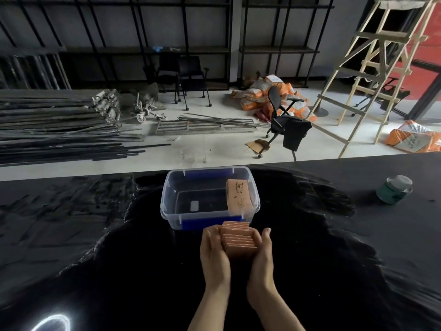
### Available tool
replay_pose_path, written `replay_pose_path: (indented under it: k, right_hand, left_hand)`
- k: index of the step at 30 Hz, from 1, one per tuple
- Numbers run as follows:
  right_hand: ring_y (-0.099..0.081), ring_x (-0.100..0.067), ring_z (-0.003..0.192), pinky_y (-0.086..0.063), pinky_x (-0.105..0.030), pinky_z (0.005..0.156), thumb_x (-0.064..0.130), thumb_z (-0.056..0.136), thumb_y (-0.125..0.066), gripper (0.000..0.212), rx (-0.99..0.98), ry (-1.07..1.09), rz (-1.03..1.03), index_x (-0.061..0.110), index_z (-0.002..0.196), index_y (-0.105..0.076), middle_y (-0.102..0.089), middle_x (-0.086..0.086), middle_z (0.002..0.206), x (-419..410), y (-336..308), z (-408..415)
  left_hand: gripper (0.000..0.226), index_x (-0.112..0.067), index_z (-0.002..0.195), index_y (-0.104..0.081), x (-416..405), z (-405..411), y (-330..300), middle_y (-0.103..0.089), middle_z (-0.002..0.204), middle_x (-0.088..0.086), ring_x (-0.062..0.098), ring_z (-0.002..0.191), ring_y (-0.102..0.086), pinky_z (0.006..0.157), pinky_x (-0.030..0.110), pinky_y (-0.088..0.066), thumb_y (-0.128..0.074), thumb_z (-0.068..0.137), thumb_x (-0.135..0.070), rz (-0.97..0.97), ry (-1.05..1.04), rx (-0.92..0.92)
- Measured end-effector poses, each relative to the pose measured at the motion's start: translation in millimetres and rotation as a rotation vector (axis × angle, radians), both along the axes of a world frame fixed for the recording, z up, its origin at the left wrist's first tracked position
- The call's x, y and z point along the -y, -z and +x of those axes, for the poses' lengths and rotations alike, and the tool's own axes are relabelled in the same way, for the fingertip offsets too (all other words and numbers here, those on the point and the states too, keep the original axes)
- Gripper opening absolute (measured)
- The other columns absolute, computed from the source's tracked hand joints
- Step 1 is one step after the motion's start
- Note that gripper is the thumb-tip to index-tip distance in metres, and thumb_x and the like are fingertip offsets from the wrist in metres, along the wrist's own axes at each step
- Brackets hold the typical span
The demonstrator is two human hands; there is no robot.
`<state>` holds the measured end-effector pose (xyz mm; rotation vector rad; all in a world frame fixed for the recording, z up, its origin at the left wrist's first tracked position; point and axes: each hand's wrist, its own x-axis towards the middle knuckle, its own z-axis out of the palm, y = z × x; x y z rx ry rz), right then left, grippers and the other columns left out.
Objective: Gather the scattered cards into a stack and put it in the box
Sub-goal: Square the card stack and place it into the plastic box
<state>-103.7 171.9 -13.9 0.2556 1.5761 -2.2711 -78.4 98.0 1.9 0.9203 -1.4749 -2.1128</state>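
Observation:
Several orange-pink cards [238, 240] stand on edge as a row on the black table, just in front of the box. My left hand [213, 252] presses the row's left side and my right hand [262, 254] presses its right side, squeezing the cards between them. The clear plastic box [170, 199] with blue latches sits a little beyond the hands. Another orange card pack [239, 197] leans inside the box against its right wall.
A round green-and-clear container [394, 189] stands on the table at the far right. The table's far edge runs just behind the box. Beyond it the floor holds metal poles, office chairs, orange sacks and a wooden ladder.

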Motion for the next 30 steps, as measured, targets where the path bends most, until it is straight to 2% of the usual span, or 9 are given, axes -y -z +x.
replay_pose_path:
  k: [5,8,12,15,19,22,24,26,30]
  right_hand:
    - [-0.078,-0.011,0.075,-0.055,-0.012,0.053,0.077,0.088,-0.034,0.073,0.057,0.044,0.022,0.021,0.093,-0.081,-0.084,0.0,0.084,16,11,3]
    - [-0.079,-0.014,0.075,-0.057,-0.015,0.055,0.076,0.092,-0.031,0.076,0.099,0.081,0.024,0.023,0.084,-0.085,-0.084,-0.004,0.084,15,17,4]
    - [-0.08,-0.023,0.084,-0.057,-0.036,0.078,0.082,0.083,-0.025,0.089,0.089,0.139,0.068,0.012,0.096,-0.079,-0.083,-0.011,0.09,27,12,3]
    - [-0.08,-0.023,0.074,-0.058,-0.041,0.074,0.087,0.083,-0.019,0.089,0.097,0.24,0.096,0.023,0.083,-0.08,-0.083,-0.008,0.08,36,7,-3]
    - [-0.078,-0.03,0.066,-0.057,-0.04,0.068,0.091,0.085,-0.017,0.094,0.293,0.379,0.075,0.018,0.086,-0.077,-0.081,-0.009,0.069,30,10,-9]
    - [-0.073,-0.039,0.079,-0.054,-0.041,0.062,0.087,0.089,-0.027,0.08,0.468,0.406,-0.012,0.017,0.089,-0.067,-0.079,-0.018,0.072,26,8,-13]
    - [-0.072,-0.04,0.082,-0.054,-0.042,0.062,0.081,0.092,-0.035,0.076,0.498,0.355,-0.058,0.013,0.092,-0.067,-0.079,-0.021,0.072,26,2,-11]
    - [-0.074,-0.039,0.083,-0.055,-0.042,0.066,0.077,0.095,-0.04,0.07,0.441,0.278,-0.03,0.013,0.096,-0.069,-0.079,-0.022,0.085,21,-1,-7]
    - [-0.079,-0.017,0.089,-0.056,-0.042,0.081,0.082,0.09,-0.035,0.069,-0.044,0.132,0.113,0.03,0.108,-0.076,-0.083,0.001,0.096,-2,-2,-8]
  left_hand:
    - [0.047,0.0,0.122,-0.064,4,-7,2,-0.073,0.115,0.027,0.042,0.107,-0.072,0.099,0.057,-0.057,-0.036,0.108,-0.035,0.146,0.082,0.003]
    - [0.052,0.0,0.113,-0.068,3,-1,5,-0.076,0.107,0.025,0.037,0.1,-0.076,0.092,0.049,-0.06,-0.04,0.103,-0.042,0.129,0.129,0.015]
    - [0.054,-0.001,0.109,-0.074,5,2,8,-0.08,0.103,0.019,0.033,0.101,-0.076,0.087,0.04,-0.059,-0.035,0.104,-0.038,0.106,0.2,0.033]
    - [0.057,-0.015,0.102,-0.081,9,8,-1,-0.081,0.1,0.012,0.023,0.097,-0.078,0.073,0.026,-0.062,-0.031,0.105,-0.043,0.061,0.323,0.008]
    - [0.03,-0.032,0.122,-0.067,35,45,5,-0.075,0.119,-0.002,0.014,0.108,-0.074,0.083,0.027,-0.062,-0.057,0.094,-0.035,-0.173,0.588,-0.059]
    - [0.064,-0.037,0.135,-0.057,56,63,13,-0.069,0.128,-0.012,0.005,0.122,-0.065,0.101,0.024,-0.054,-0.074,0.08,-0.009,-0.565,0.706,-0.008]
    - [0.061,-0.041,0.132,-0.057,59,64,4,-0.069,0.123,-0.02,-0.005,0.117,-0.063,0.099,0.02,-0.054,-0.082,0.079,-0.024,-0.806,0.634,0.037]
    - [0.055,-0.043,0.128,-0.058,66,64,-5,-0.068,0.118,-0.023,-0.008,0.111,-0.064,0.094,0.018,-0.055,-0.083,0.079,-0.039,-0.874,0.571,0.072]
    - [0.054,-0.05,0.129,-0.052,94,64,-17,-0.059,0.119,-0.03,-0.009,0.108,-0.061,0.094,0.022,-0.055,-0.07,0.078,-0.049,-1.053,0.761,0.204]
